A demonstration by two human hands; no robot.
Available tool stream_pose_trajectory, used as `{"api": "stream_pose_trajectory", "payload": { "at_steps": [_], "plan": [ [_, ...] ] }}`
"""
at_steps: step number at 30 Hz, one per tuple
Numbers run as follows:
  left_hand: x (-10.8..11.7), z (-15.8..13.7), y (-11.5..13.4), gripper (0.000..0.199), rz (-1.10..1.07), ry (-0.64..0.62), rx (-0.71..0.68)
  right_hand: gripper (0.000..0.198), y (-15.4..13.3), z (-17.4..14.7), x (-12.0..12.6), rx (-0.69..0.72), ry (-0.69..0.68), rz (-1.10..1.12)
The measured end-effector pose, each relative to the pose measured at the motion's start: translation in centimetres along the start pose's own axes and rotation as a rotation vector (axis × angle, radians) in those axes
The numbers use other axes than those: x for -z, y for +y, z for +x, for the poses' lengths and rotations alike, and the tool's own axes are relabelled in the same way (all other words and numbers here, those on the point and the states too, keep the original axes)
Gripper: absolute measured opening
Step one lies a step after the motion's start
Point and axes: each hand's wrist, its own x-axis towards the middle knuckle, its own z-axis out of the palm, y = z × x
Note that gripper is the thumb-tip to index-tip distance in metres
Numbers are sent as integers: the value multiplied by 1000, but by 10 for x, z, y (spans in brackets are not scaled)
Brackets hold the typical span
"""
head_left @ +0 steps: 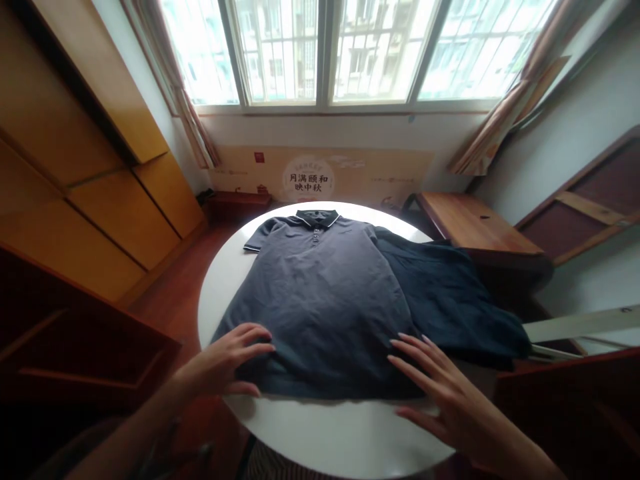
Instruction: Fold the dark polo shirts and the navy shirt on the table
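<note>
A dark grey polo shirt (pixel 325 307) lies spread out, front side up, on a round white table (pixel 345 433). Its collar points toward the window and its hem faces me. At the lower left of the shirt is my left hand (pixel 237 357), fingers apart and resting on or just over the cloth near the hem. My right hand (pixel 433 380) is at the lower right corner, fingers spread, with the thumb off the fabric over the table. Neither hand grips anything. Beside the shirt on the right lies a dark navy garment (pixel 450 300), partly hanging over the table edge.
Behind the table stand a low wooden desk (pixel 480 223) on the right and a printed banner (pixel 370 167) under the window. Yellow wooden cabinets (pixel 100 200) line the left wall. Dark red wooden furniture (pixel 75 347) flanks me on both sides.
</note>
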Motion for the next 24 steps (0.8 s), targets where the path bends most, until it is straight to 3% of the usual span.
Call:
{"api": "stream_pose_trajectory", "payload": {
  "at_steps": [3, 7, 12, 14, 17, 20, 24],
  "plan": [
    [-4, -28, 2, 60, 27, 19, 34, 62, -7, -23, -13, -16, 20, -9],
    [-9, -42, 0, 45, 34, 90, 54, 57, -10, -30, -30, 16, 110, 41],
    [-10, -48, 0, 31, 21, 101, 152, 42, -24, -19, -22, 10, 245, 161],
    [-4, -51, 6, 26, -16, 31, 193, 33, -34, -15, -10, -17, 217, 258],
    [15, -51, 18, 17, -117, -110, 228, 26, -45, -14, 6, -34, 28, 368],
    [41, -35, 24, 20, -180, -188, 201, 21, -36, -8, 18, -73, -1, 400],
    [57, 31, 14, 41, -89, -112, 52, 18, 15, 33, 26, -254, 227, 373]
  ]
}}
